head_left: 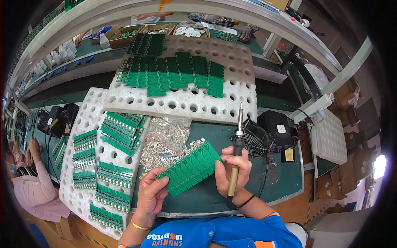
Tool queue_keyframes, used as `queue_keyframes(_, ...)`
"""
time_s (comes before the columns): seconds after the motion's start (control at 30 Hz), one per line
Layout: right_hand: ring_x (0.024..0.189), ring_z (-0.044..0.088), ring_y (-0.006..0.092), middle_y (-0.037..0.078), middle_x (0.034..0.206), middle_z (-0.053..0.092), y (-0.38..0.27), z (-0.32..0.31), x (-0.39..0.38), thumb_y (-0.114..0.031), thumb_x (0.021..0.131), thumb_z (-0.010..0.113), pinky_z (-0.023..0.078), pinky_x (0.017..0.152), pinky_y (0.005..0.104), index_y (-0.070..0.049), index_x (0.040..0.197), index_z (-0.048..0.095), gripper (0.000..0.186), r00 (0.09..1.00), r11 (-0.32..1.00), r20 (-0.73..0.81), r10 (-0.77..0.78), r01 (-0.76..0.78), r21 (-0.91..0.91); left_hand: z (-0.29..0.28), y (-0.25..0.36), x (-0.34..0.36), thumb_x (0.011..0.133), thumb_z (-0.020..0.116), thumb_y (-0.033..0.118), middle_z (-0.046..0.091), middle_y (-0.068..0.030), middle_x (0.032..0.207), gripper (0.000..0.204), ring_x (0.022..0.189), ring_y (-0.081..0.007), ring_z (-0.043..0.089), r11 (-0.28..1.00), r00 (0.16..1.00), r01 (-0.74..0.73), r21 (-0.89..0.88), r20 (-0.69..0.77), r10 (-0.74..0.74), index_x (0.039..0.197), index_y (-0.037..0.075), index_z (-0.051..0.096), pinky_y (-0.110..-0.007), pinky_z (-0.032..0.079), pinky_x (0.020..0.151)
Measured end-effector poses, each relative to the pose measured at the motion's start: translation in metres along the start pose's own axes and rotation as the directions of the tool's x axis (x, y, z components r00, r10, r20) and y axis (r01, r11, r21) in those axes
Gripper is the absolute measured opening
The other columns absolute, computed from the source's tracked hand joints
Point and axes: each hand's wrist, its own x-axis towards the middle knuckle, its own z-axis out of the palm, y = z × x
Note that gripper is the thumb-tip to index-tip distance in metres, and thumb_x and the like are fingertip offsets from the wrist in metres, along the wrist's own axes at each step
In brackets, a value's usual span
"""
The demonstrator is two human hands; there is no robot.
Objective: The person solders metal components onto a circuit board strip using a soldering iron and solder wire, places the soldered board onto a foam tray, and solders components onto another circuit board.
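Observation:
My left hand (153, 191) grips the lower left end of a green circuit board panel (189, 168), thumb on top. The panel is tilted and lifted over the bench. In my right hand (234, 170) is a soldering iron (238, 144), its metal tip pointing up and away from the panel. The right thumb and fingertips also touch the panel's right end. Just beyond the panel lies a clear bag (175, 129) of small metal parts. A heap of loose metal parts (159, 159) spreads beside it, partly hidden by the panel.
Plain green panels (173, 72) lie on a holed foam slab (165, 105) at the back. Panels with metal parts (111, 175) rest on another slab at left. A fan (254, 139), a black box (279, 124) and a yellow sponge tray (288, 155) stand right. Co-workers sit left and beyond.

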Motion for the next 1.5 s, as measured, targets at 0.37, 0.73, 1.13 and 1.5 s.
queue_keyframes(0.37, 0.085, 0.060, 0.0283, 0.023, 0.103, 0.059, 0.001, -0.001, 0.000, 0.004, 0.083, 0.068, 0.052, 0.072, 0.0360, -0.003, 0.115, 0.046, 0.039, 1.000, 1.000, 0.025, -0.007, 0.008, -0.011, 0.000, 0.000, -0.001, 0.090, 0.064, 0.002, 0.065, 0.0007, 0.085, 0.025, 0.051, 0.0008, 0.036, 1.000, 1.000, 0.005, -0.014, 0.018, -0.005, 0.114, 0.001, 0.064, -0.017, 0.025, 0.043)
queue_keyframes(0.73, 0.080, 0.052, 0.0132, 0.021, 0.116, 0.048, -0.001, -0.007, -0.004, 0.009, 0.088, 0.060, 0.048, 0.072, 0.0263, -0.005, 0.120, 0.040, 0.040, 0.994, 0.998, 0.097, -0.058, 0.060, -0.016, 0.000, -0.002, -0.005, 0.089, 0.065, 0.002, 0.066, 0.0006, 0.088, 0.027, 0.052, 0.0014, 0.037, 1.000, 1.000, 0.003, -0.008, 0.007, -0.003, 0.116, 0.001, 0.063, -0.016, 0.026, 0.044)
queue_keyframes(1.13, 0.088, 0.053, 0.0196, 0.021, 0.110, 0.053, 0.009, -0.004, -0.005, 0.005, 0.088, 0.062, 0.047, 0.076, 0.0305, -0.003, 0.117, 0.043, 0.036, 0.998, 0.998, 0.019, 0.053, -0.054, 0.036, 0.008, 0.001, -0.005, 0.085, 0.071, 0.000, 0.049, 0.0074, 0.069, 0.035, 0.051, 0.0006, 0.035, 0.998, 1.000, -0.004, 0.064, -0.026, 0.005, 0.119, 0.002, 0.063, -0.018, 0.021, 0.043)
queue_keyframes(1.5, 0.080, 0.048, 0.0145, 0.020, 0.111, 0.053, 0.009, 0.001, -0.008, 0.006, 0.088, 0.059, 0.044, 0.070, 0.0270, -0.003, 0.117, 0.042, 0.035, 0.997, 0.997, 0.035, 0.073, -0.073, 0.025, 0.002, 0.000, -0.008, 0.088, 0.070, 0.003, 0.049, 0.0078, 0.071, 0.034, 0.052, 0.0005, 0.034, 1.000, 0.999, 0.007, 0.006, -0.044, -0.007, 0.121, 0.004, 0.063, -0.018, 0.022, 0.044)
